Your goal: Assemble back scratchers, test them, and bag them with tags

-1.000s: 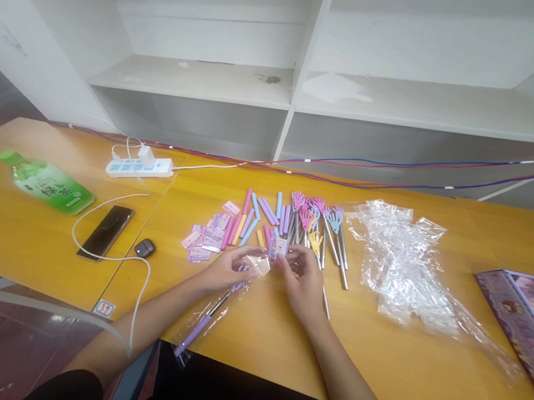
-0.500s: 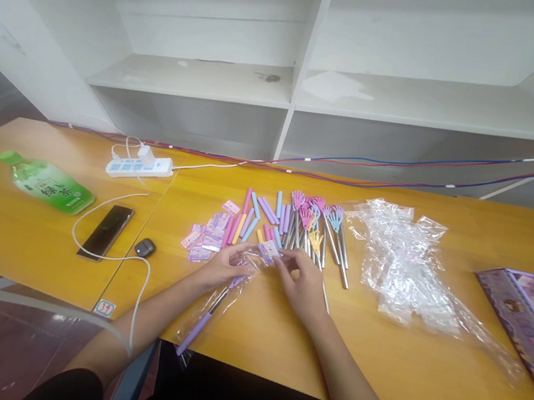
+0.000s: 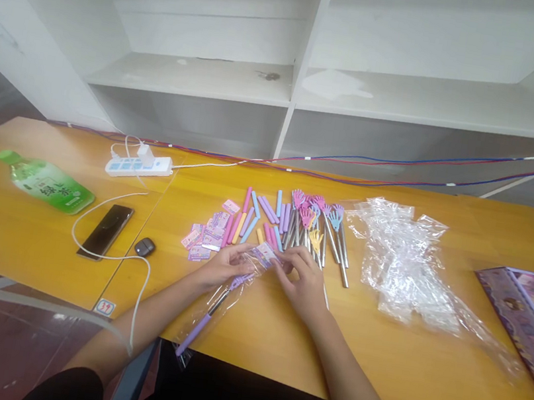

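Note:
My left hand pinches the open end of a clear plastic sleeve that holds a purple-handled scratcher, lying towards the table's near edge. My right hand pinches a small pink and purple card at the sleeve's mouth, fingers closed on it. Just beyond my hands lie a pile of small cards, several pastel handles and several hand-shaped scratchers with metal stems.
A heap of clear plastic bags lies to the right, with a purple box at the far right. To the left are a black phone, a small black device, a white cable, a power strip and a green bottle.
The card in my right hand has moved left and down from above the sleeve to its mouth. My left hand has barely moved.

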